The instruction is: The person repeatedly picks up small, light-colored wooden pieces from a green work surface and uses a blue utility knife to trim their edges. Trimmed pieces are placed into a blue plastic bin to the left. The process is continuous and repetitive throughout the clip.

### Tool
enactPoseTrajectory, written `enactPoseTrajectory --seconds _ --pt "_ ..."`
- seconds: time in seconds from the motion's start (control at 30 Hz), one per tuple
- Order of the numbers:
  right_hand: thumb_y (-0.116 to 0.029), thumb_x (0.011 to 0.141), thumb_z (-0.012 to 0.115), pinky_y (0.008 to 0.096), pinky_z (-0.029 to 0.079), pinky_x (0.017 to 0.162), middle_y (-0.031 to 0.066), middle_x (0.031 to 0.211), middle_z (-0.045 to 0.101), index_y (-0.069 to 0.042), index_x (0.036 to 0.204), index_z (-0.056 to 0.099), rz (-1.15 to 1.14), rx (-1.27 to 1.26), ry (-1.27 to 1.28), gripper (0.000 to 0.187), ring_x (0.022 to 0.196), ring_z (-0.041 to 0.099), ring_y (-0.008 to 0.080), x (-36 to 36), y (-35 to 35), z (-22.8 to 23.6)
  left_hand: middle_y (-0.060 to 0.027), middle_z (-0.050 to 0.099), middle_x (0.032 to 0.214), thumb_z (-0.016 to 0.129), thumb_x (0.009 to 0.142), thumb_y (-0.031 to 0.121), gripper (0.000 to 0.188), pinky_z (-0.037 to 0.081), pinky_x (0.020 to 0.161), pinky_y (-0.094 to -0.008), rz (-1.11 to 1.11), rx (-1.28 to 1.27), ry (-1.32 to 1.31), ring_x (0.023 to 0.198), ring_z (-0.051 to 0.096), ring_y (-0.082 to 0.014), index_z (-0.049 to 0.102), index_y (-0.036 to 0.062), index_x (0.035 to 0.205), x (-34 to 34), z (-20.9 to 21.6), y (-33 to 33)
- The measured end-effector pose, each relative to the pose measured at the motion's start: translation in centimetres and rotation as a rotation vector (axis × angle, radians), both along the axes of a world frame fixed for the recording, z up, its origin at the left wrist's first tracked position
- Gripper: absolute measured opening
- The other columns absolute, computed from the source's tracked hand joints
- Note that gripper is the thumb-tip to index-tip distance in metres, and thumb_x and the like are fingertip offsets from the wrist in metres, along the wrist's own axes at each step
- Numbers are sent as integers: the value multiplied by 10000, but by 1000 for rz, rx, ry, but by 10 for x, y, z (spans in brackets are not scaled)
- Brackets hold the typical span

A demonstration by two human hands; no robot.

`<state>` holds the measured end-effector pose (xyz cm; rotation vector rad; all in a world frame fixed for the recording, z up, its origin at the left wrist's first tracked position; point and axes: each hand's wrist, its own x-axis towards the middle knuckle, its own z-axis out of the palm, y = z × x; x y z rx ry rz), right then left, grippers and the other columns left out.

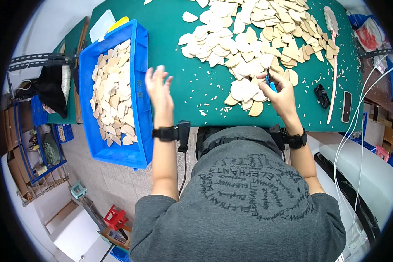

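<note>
My left hand (158,89) hangs with fingers spread and nothing in them, over the bare green of the desk (170,35) just beside the blue crate (139,87) that sits at the desk's left edge, half full of pale shell-shaped wooden pieces (113,96). My right hand (283,94) has its grip closed around a small blue-handled tool (270,84), working at the near edge of the big heap of pale pieces (253,39) that covers the far right part of the desk.

What worries me: the tool's tip sits close among the loose pieces and close to my own fingers, so a slip could nick a piece or me. The heap's front pieces lie near the desk's near edge; a careless sweep of my wrist could push one or two off onto the floor. My empty left hand is right at the crate's wall, and a knock there could jolt it, since the crate overhangs the near edge. A long slim stick (334,70) and two dark small objects (332,98) lie at the right edge, within reach of my elbow.
</note>
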<state>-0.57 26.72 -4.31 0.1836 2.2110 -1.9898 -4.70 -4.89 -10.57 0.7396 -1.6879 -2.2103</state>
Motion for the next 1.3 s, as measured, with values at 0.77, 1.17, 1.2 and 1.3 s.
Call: enactPoseTrajectory --seconds 0.77,1.17,1.2,1.3 --pt "-228 758 661 314 482 644 160 782 652 -5 944 665 118 319 81 290 688 629 216 -1 -20 -6 -209 600 1119 631 847 89 391 588 706 -289 -688 366 -101 946 661 -288 457 -27 1178 24 64 109" --pt "-227 741 665 326 503 667 163 786 661 1 986 665 118 330 173 335 712 651 241 -2 -42 8 -199 637 1031 630 887 143 267 594 659 -264 -562 267 5 882 677 -265 493 -12 1055 39 83 106" --pt "-226 740 665 327 503 665 162 785 662 2 986 665 117 335 170 335 711 651 239 -2 -43 10 -197 637 1028 626 889 138 258 594 656 -262 -559 276 11 880 678 -264 493 -11 1051 39 84 106" --pt "-219 741 662 329 505 663 163 788 663 -1 985 667 105 335 176 327 712 652 235 -2 -45 11 -190 638 1021 619 893 126 235 594 649 -258 -553 288 29 872 680 -261 493 -9 1038 39 85 108"
